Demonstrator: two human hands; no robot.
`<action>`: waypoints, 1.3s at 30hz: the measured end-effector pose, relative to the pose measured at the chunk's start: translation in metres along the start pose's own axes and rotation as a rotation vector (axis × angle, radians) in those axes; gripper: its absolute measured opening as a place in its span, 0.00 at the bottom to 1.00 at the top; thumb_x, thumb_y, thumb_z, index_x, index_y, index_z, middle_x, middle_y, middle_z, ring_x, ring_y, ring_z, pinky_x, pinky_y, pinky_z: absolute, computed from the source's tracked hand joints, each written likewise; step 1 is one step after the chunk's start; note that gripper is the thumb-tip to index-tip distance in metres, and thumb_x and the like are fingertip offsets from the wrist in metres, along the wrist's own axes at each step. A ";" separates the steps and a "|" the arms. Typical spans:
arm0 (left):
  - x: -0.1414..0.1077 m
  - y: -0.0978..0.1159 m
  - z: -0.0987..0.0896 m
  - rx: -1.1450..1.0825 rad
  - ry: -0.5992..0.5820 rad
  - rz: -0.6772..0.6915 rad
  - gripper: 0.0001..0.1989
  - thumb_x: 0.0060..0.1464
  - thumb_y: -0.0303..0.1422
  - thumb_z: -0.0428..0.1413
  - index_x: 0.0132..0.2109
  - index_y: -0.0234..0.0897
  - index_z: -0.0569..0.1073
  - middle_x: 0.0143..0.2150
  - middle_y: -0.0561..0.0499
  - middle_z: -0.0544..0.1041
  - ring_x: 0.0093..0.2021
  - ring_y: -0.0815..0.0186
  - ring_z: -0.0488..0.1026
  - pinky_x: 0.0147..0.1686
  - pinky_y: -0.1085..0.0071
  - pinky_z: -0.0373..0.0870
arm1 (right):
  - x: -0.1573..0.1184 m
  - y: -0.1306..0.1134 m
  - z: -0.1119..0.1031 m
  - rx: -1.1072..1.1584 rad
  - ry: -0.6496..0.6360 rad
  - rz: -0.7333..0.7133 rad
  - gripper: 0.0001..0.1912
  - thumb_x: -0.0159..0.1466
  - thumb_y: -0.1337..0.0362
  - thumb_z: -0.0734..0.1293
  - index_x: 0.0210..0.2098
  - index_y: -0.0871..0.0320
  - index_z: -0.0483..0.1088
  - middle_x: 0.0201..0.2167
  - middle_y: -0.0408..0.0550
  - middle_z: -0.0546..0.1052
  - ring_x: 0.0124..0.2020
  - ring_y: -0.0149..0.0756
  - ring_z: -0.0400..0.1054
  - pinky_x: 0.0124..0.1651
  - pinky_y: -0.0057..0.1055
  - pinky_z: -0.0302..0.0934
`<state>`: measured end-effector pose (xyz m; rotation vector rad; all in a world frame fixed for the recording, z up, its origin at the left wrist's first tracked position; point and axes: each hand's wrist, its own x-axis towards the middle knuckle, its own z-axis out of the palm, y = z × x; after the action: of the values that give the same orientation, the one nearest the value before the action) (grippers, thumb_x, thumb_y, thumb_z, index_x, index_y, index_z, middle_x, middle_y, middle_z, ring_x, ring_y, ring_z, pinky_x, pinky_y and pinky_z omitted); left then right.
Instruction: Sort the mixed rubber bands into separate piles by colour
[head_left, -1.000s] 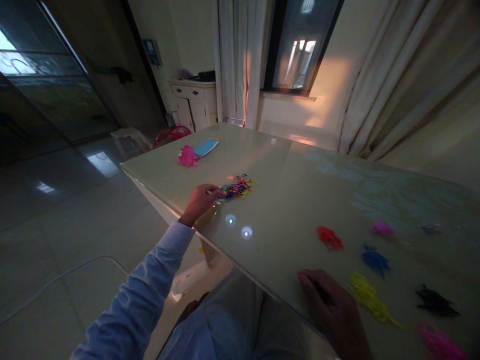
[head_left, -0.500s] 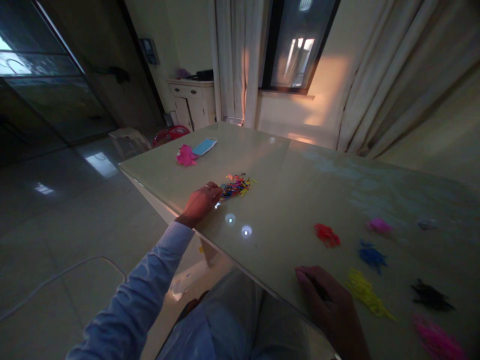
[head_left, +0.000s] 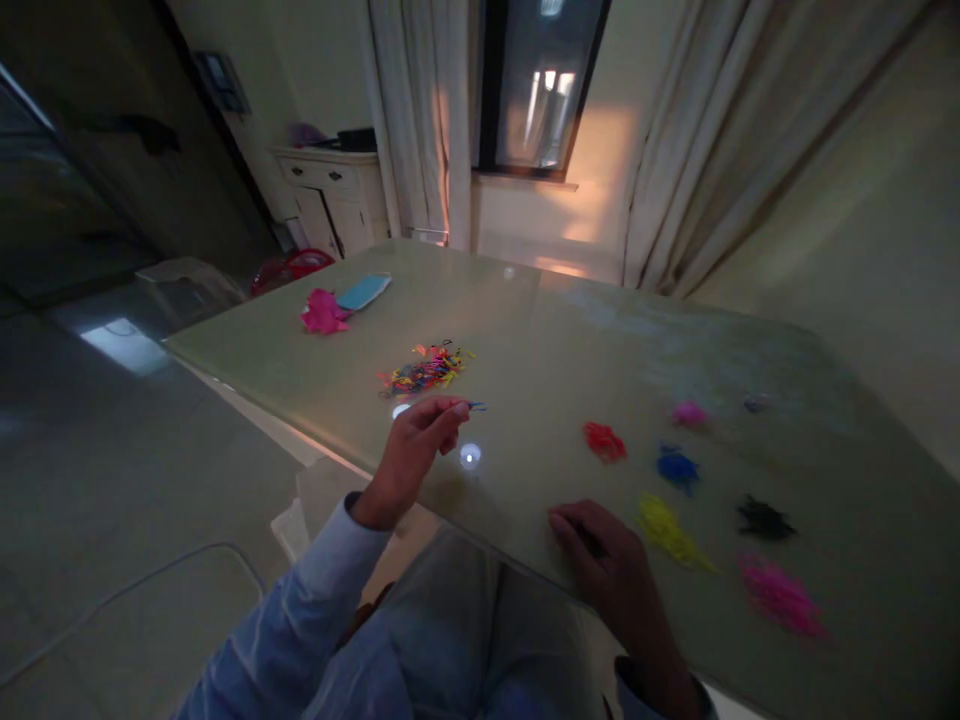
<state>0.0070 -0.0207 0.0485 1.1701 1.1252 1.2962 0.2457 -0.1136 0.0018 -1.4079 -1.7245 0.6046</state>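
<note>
My left hand (head_left: 424, 440) is over the near side of the table, thumb and fingers pinched on a dark blue rubber band (head_left: 477, 406) whose ends stick out past the fingertips. Just beyond it lies a mixed pile of coloured rubber bands (head_left: 426, 370). My right hand (head_left: 604, 545) rests at the table's near edge, fingers curled together, and I see nothing in it. Closest to it is a yellow heap of bands (head_left: 670, 530). Around that are a red heap (head_left: 604, 441), a blue heap (head_left: 677, 467), a black heap (head_left: 764, 518) and a pink heap (head_left: 781, 597).
Toward the far left of the glossy table (head_left: 517, 330) lie a crumpled pink piece (head_left: 324, 312) and a light blue flat object (head_left: 365, 291). A small pink bundle (head_left: 689, 414) and a clear, crumpled-looking item (head_left: 756, 401) sit at the right. A white cabinet (head_left: 337, 200) stands behind.
My left hand has drawn back from the mixed pile toward me and to the right, now with a blue band in its fingertips. The view has swung right; my right hand stays at the edge.
</note>
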 end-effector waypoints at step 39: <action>0.037 -0.030 0.250 1.090 -0.950 0.723 0.14 0.63 0.33 0.50 0.41 0.39 0.81 0.46 0.44 0.75 0.36 0.63 0.74 0.34 0.70 0.67 | -0.004 0.003 0.009 0.006 -0.046 0.028 0.07 0.62 0.72 0.65 0.35 0.58 0.75 0.34 0.47 0.79 0.34 0.35 0.72 0.36 0.27 0.60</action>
<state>0.2585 0.0206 0.0436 2.7822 0.6132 0.2943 0.2402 -0.1158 -0.0066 -1.4259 -1.7403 0.6612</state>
